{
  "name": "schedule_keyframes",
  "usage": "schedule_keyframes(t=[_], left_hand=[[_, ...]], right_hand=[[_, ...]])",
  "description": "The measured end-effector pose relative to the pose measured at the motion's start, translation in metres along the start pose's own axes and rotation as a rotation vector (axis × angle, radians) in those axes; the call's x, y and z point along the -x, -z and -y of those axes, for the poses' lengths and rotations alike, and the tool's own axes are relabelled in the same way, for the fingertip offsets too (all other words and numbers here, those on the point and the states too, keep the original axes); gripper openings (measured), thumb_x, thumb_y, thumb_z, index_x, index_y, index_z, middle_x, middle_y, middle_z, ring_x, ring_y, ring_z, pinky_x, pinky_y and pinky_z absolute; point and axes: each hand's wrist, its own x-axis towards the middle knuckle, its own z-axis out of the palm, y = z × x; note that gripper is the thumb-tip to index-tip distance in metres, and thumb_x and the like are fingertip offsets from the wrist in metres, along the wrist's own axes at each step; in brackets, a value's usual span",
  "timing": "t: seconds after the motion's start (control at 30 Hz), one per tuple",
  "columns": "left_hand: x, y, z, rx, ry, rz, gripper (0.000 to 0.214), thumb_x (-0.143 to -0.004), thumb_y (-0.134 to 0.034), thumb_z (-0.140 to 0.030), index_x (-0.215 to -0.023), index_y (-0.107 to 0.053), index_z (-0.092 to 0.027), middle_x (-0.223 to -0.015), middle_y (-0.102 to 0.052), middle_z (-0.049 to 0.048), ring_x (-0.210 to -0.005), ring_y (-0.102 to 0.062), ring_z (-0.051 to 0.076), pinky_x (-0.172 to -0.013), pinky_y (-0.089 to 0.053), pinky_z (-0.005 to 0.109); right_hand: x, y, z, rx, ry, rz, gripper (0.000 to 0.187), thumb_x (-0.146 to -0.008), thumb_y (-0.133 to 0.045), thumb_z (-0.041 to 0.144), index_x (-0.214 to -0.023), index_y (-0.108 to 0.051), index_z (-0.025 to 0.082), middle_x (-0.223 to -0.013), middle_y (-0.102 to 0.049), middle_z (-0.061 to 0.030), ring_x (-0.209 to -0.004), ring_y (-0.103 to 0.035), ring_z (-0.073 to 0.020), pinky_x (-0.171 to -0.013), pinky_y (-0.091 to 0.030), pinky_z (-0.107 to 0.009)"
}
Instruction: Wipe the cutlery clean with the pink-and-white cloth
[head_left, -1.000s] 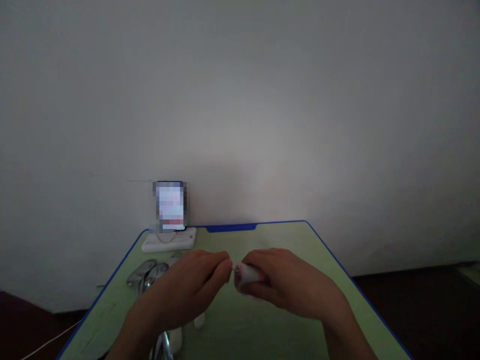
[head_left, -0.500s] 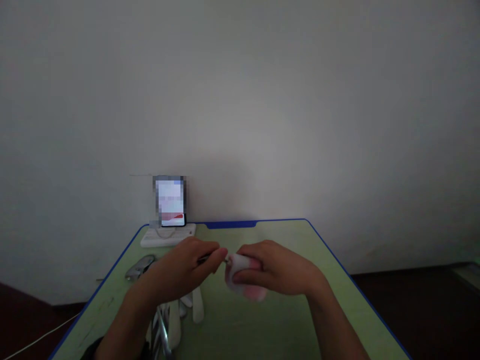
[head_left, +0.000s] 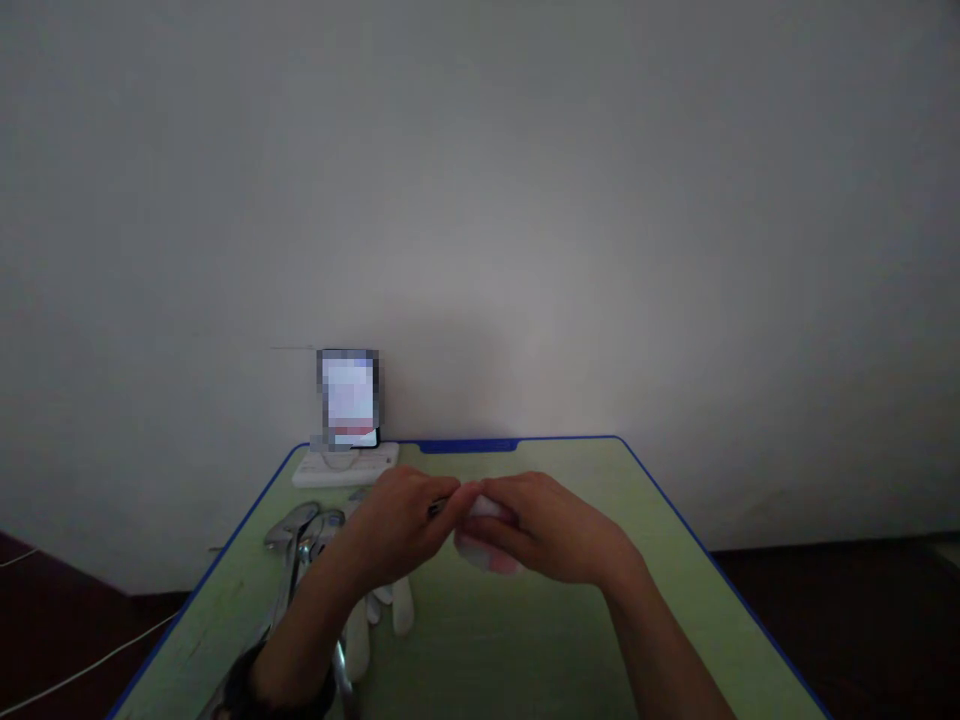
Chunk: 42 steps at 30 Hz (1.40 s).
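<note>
My left hand [head_left: 405,525] is closed around a thin metal utensil [head_left: 436,508]; only a small piece shows between the fingers, so its kind is hidden. Bunched in my right hand [head_left: 562,530] is a pink-and-white cloth [head_left: 487,556], thumb and fingers wrapped over it. The two hands meet above the middle of the table, the left thumb touching the right fingertips and the cloth. Below my left forearm lie metal tools or utensils [head_left: 294,525] and several white handles [head_left: 403,605], partly covered by the arm.
A pale green table [head_left: 540,650] with a blue edge stands against a grey wall [head_left: 570,220]. At its back left a lit tablet or phone [head_left: 351,395] leans upright on a white keyboard-like base [head_left: 345,468]. A white cable [head_left: 97,662] runs at the lower left.
My hands have come together, the left moving right until it meets the cloth. The metal piece that showed between them is now mostly covered. The view has shifted slightly.
</note>
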Motion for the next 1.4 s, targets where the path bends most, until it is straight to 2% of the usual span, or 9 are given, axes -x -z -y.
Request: schedule_keyframes(t=[0.2, 0.33, 0.53, 0.67, 0.8, 1.0, 1.17, 1.4], left_hand=[[0.006, 0.011, 0.001, -0.005, -0.018, 0.079, 0.042, -0.092, -0.034, -0.035, -0.065, -0.059, -0.016, -0.053, -0.05, -0.0037, -0.051, -0.044, 0.008, -0.052, -0.028, 0.021], [0.008, 0.017, 0.002, 0.029, -0.034, 0.005, 0.038, -0.092, -0.036, -0.034, -0.076, -0.065, -0.016, -0.057, -0.057, -0.0026, -0.053, -0.05, 0.009, -0.055, -0.031, 0.019], [0.009, 0.019, 0.013, 0.072, -0.017, -0.134, 0.045, -0.092, -0.035, -0.035, -0.058, -0.057, -0.014, -0.047, -0.046, -0.0049, -0.044, -0.042, 0.006, -0.048, -0.028, 0.019], [0.008, 0.016, 0.011, 0.121, -0.014, -0.158, 0.046, -0.092, -0.035, -0.035, -0.055, -0.052, -0.015, -0.047, -0.044, -0.0056, -0.043, -0.04, 0.006, -0.047, -0.027, 0.019], [0.005, 0.01, -0.001, 0.088, -0.032, -0.122, 0.047, -0.093, -0.032, -0.035, -0.056, -0.052, -0.015, -0.048, -0.048, -0.005, -0.043, -0.042, 0.006, -0.049, -0.028, 0.02], [0.003, 0.001, -0.009, -0.136, -0.118, 0.01, 0.045, -0.094, -0.029, -0.034, -0.068, -0.06, -0.016, -0.057, -0.06, -0.0002, -0.052, -0.051, 0.011, -0.054, -0.03, 0.024], [0.004, 0.009, 0.003, -0.046, -0.095, 0.006, 0.042, -0.094, -0.031, -0.033, -0.07, -0.061, -0.017, -0.053, -0.055, -0.0021, -0.049, -0.049, 0.009, -0.053, -0.031, 0.021], [0.011, 0.021, 0.026, 0.016, -0.035, -0.061, 0.045, -0.092, -0.032, -0.037, -0.058, -0.052, -0.015, -0.047, -0.042, -0.0049, -0.044, -0.04, 0.007, -0.049, -0.028, 0.019]], right_hand=[[-0.002, 0.001, -0.006, -0.012, 0.006, 0.024, 0.036, -0.089, -0.04, 0.043, -0.072, -0.055, 0.014, -0.057, -0.048, 0.0024, -0.054, -0.04, -0.0088, -0.053, -0.025, -0.023], [-0.003, 0.002, -0.008, -0.087, 0.01, 0.019, 0.034, -0.09, -0.038, 0.04, -0.073, -0.053, 0.015, -0.055, -0.044, 0.0041, -0.052, -0.036, -0.008, -0.051, -0.024, -0.022], [0.008, 0.014, -0.013, -0.174, -0.01, 0.072, 0.035, -0.088, -0.039, 0.044, -0.075, -0.053, 0.015, -0.061, -0.044, 0.0036, -0.055, -0.038, -0.0083, -0.051, -0.026, -0.022], [0.018, 0.023, -0.016, -0.201, -0.062, 0.086, 0.034, -0.086, -0.043, 0.045, -0.076, -0.054, 0.015, -0.061, -0.045, 0.0034, -0.056, -0.039, -0.0085, -0.05, -0.026, -0.021], [0.017, 0.023, -0.011, -0.159, -0.07, 0.092, 0.032, -0.086, -0.044, 0.042, -0.075, -0.054, 0.015, -0.06, -0.047, 0.0029, -0.054, -0.039, -0.0085, -0.05, -0.027, -0.022], [0.001, 0.008, -0.01, -0.17, 0.014, 0.086, 0.034, -0.09, -0.037, 0.039, -0.074, -0.053, 0.015, -0.058, -0.048, 0.0025, -0.055, -0.039, -0.009, -0.051, -0.029, -0.021], [0.0, 0.008, -0.017, -0.214, 0.037, 0.12, 0.034, -0.091, -0.036, 0.041, -0.076, -0.052, 0.015, -0.06, -0.047, 0.0035, -0.055, -0.039, -0.0087, -0.052, -0.029, -0.021], [0.009, 0.016, -0.025, -0.288, -0.014, 0.168, 0.029, -0.087, -0.044, 0.041, -0.08, -0.053, 0.015, -0.063, -0.045, 0.0039, -0.058, -0.04, -0.0086, -0.053, -0.029, -0.021]])
